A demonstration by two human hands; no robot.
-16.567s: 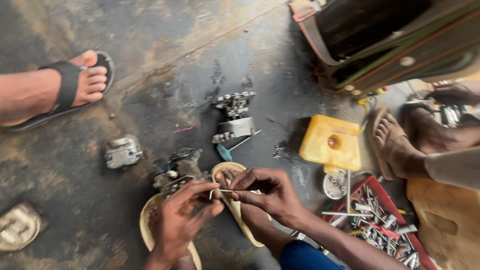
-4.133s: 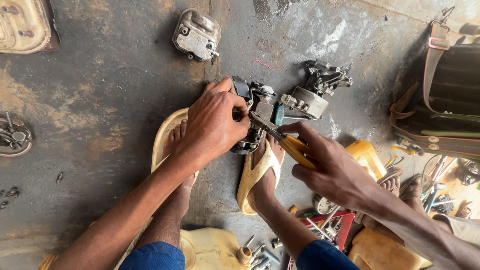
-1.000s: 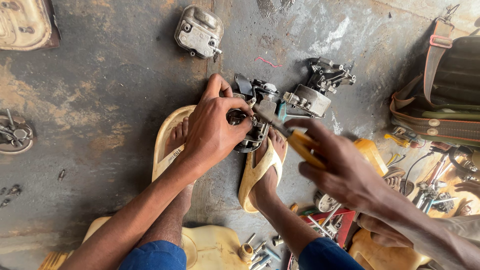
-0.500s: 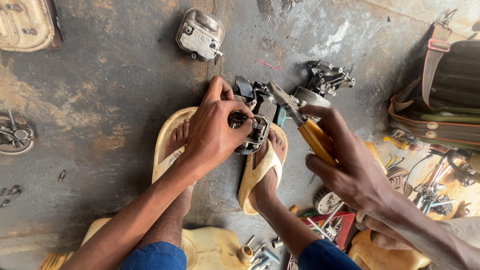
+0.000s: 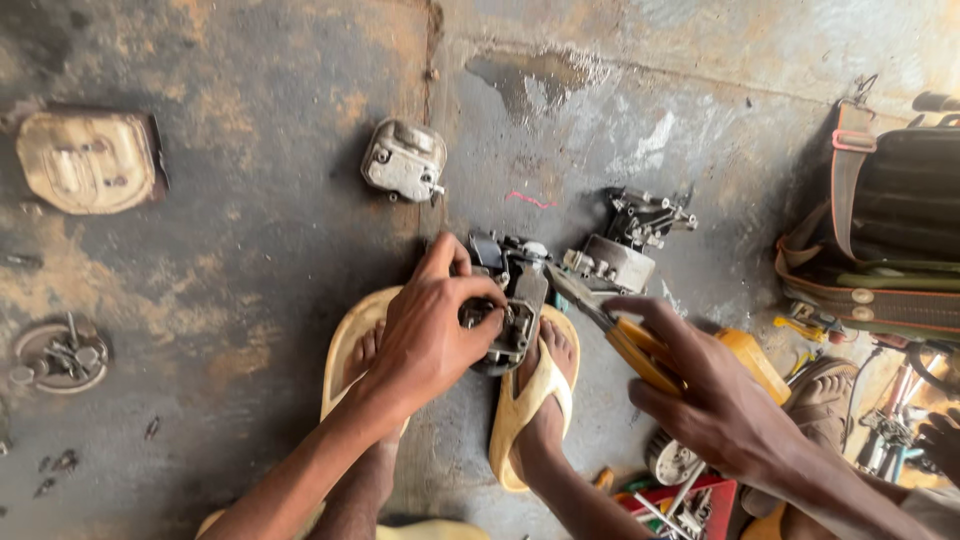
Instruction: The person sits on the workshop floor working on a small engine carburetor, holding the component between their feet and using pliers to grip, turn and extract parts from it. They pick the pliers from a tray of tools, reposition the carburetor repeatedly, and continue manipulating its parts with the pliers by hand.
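Left hand point(image 5: 430, 335) grips engine part point(image 5: 510, 300); right hand point(image 5: 715, 400) holds pliers point(image 5: 625, 335) (yellow-handled).

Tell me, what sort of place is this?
Probably an informal repair workshop on the ground. An oily concrete floor is strewn with small engine parts, a red tray of tools sits nearby, and the right hand holds yellow-handled pliers.

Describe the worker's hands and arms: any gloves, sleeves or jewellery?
Both are bare. The left hand and right hand wear no gloves, rings or watch, and both forearms are uncovered. No sleeve shows in this view.
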